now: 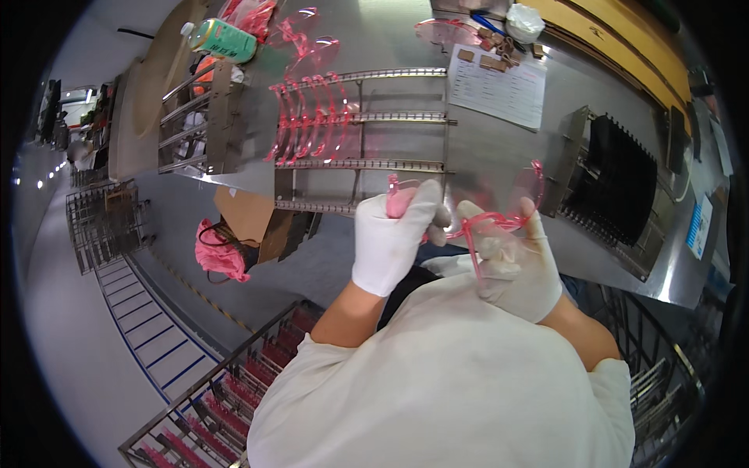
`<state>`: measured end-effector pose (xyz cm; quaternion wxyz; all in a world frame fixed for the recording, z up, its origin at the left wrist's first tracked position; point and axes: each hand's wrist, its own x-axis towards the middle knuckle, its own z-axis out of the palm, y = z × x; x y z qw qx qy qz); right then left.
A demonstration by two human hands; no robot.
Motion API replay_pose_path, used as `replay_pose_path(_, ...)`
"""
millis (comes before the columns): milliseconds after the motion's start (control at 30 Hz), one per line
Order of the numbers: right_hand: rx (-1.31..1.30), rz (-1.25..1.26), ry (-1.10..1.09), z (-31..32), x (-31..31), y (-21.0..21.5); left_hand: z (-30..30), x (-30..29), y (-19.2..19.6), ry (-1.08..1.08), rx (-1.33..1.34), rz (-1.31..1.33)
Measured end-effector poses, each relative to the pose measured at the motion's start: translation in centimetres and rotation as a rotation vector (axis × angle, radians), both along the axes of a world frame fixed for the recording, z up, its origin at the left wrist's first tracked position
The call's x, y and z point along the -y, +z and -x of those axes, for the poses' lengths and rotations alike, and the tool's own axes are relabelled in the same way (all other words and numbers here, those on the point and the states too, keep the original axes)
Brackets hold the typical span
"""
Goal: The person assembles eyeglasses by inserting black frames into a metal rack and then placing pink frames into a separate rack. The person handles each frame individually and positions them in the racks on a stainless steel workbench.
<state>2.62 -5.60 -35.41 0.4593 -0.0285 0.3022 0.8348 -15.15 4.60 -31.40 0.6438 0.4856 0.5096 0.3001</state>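
My left hand (390, 243), in a white glove, is closed at the near edge of the metal table. From its fingers sticks a small pink piece (399, 201), whose kind I cannot make out. Beside it, my gloved right hand (524, 269) grips a see-through pink plastic frame (503, 221) with a curved lens-like part and a long thin arm hanging down. The two hands are close together, and the left fingertips are near the frame's left end. Ahead of them lies a metal rack (398, 165), with several curved clear pink pieces (312, 117) standing in its left part.
Right of the hands stands a rack with a black curved sheet (620, 183). Further back are a printed paper (499, 86), small brown blocks (493, 62) and a green-labelled bottle (222, 40). Loaded metal trolley racks (226, 398) stand low at the left, beside the floor.
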Motion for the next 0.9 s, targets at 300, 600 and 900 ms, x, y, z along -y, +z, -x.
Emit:
replay_pose_path(300, -0.011, -0.027, 0.009, 0.1, 0.0, -0.1, 0.5, -0.1, -0.4, 0.02, 0.003, -0.031)
replay_pose_path(600, 0.021, -0.088, 0.018, 0.1, 0.1, -0.5, 0.2, -0.4, -0.5, 0.004, -0.015, -0.11)
replay_pose_path(900, 0.05, -0.094, -0.099, 0.1, 0.5, -1.1, 0.2, -0.3, -1.2, -0.08, -0.004, -0.116)
